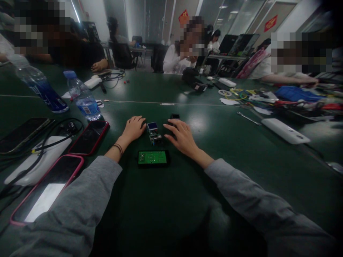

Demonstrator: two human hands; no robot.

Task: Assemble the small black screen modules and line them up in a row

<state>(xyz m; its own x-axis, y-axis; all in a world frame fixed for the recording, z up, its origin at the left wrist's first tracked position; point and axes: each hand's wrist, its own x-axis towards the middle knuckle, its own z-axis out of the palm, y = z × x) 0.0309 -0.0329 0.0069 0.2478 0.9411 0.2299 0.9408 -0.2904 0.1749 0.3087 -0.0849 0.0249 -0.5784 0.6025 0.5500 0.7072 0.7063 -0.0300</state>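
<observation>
Flat on the green table, my left hand [133, 127] lies with its fingers stretched out, just left of a small circuit module with a little screen [153, 132]. My right hand [182, 135] is on the other side of that module, fingers apart and nothing in them. Just beyond my right fingertips sits a small dark square part [175, 116], partly hidden by the hand. A green circuit board in a black case [152, 157] lies nearer to me, between my wrists. Neither hand grips anything.
At left are phones [89, 137], a white power strip [40, 160], cables and two water bottles [85, 96]. To the right lie a wrench [248, 118], another white power strip [285, 131] and tangled wires [246, 94]. Several people sit around the table and behind it.
</observation>
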